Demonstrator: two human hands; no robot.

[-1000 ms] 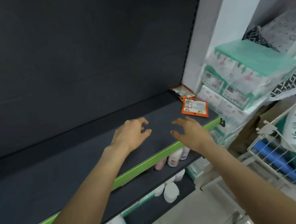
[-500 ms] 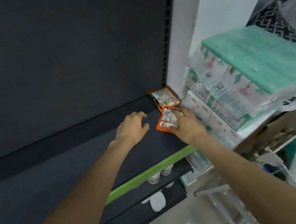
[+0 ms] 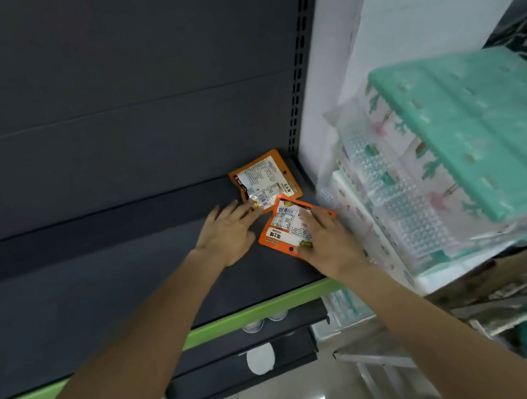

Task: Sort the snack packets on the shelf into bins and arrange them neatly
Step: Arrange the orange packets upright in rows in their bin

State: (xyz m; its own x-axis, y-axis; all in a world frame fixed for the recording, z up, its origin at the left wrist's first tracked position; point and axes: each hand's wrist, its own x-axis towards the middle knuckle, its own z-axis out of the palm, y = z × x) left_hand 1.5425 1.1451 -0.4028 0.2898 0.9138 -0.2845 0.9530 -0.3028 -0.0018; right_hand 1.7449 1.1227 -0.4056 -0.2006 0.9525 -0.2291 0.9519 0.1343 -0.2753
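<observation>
Orange snack packets lie in the shelf's (image 3: 131, 289) back right corner. Our right hand (image 3: 330, 247) presses flat on the nearer packet (image 3: 285, 227); our left hand (image 3: 226, 236), fingers straight, touches the rear packet (image 3: 264, 178). Gathering them seems underway; next, a proper grip to lift both.

Glossy foil packets (image 3: 295, 225) on matt metal shelf (image 3: 97, 294).
</observation>
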